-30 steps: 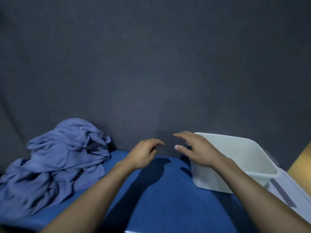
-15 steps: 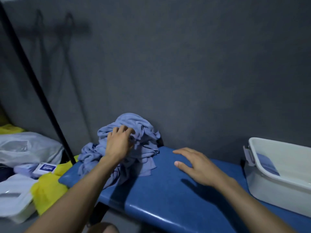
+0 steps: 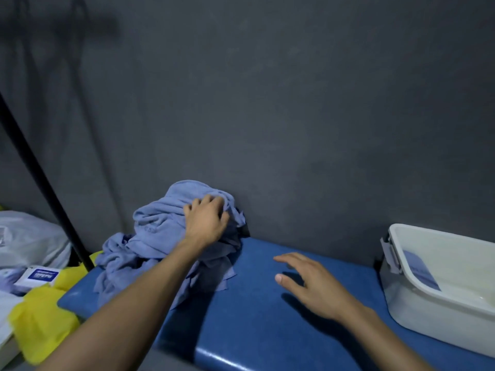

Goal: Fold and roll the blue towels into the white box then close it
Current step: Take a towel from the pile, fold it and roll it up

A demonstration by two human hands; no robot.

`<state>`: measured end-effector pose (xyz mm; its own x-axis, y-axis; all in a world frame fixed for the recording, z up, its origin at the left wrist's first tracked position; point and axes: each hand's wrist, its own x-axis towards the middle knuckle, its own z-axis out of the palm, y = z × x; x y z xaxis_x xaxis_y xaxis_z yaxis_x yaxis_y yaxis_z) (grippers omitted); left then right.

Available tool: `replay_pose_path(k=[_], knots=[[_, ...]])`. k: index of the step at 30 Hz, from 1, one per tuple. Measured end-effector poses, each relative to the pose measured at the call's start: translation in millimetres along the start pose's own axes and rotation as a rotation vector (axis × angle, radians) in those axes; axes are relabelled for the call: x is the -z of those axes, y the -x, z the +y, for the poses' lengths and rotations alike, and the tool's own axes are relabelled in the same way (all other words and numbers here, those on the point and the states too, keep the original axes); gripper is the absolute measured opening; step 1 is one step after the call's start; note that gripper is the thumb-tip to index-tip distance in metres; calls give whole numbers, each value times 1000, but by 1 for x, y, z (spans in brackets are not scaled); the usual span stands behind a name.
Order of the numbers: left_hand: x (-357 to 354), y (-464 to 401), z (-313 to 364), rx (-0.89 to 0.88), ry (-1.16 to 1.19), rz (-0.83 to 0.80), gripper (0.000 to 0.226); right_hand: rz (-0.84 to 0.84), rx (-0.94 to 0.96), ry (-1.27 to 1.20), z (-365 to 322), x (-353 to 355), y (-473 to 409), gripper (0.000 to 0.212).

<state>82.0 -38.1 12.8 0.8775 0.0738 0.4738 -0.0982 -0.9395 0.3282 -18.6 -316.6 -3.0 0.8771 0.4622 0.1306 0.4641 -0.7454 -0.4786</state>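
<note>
A crumpled pile of light blue towels (image 3: 158, 236) lies at the left end of the blue padded bench (image 3: 267, 328), against the grey wall. My left hand (image 3: 205, 223) rests on top of the pile with its fingers curled into the cloth. My right hand (image 3: 308, 283) hovers flat over the bench's middle, fingers apart, holding nothing. The white box (image 3: 417, 298) stands open at the bench's right end, with a latch on its left side and a blue label showing inside.
A black pole (image 3: 40, 180) slants down at the left. Beyond the bench's left end lie a yellow cloth (image 3: 40, 317), a clear plastic bag (image 3: 29, 236) and a small blue-and-white packet (image 3: 37, 275). The grey wall runs right behind the bench.
The view swung left. My left hand went from the bench's middle to the towel pile and closed its fingers into the top. My right hand left the box and now hovers over the bench.
</note>
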Motion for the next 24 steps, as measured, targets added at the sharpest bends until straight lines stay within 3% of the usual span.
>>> replay_pose_path(k=[4,8,10,13,14,18,24], knots=[[16,17,27,-230,427,-66,25,157,-17,-121,-5,-3,-9,33],[31,48,55,-270,679,-259,23,274,-14,-217,-20,-3,-15,64],[32,65,68,-267,770,-338,19,253,-12,-270,-28,-5,-17,63],[30,87,82,-290,806,-331,13,352,-83,-356,-33,-12,-15,17],[29,91,84,-300,777,-290,12,368,-113,-378,-35,-11,-12,12],[32,98,89,-305,737,-174,11,387,-72,-442,-42,5,5,5],[45,97,102,-303,891,-282,19,376,-40,-595,-50,28,20,21]])
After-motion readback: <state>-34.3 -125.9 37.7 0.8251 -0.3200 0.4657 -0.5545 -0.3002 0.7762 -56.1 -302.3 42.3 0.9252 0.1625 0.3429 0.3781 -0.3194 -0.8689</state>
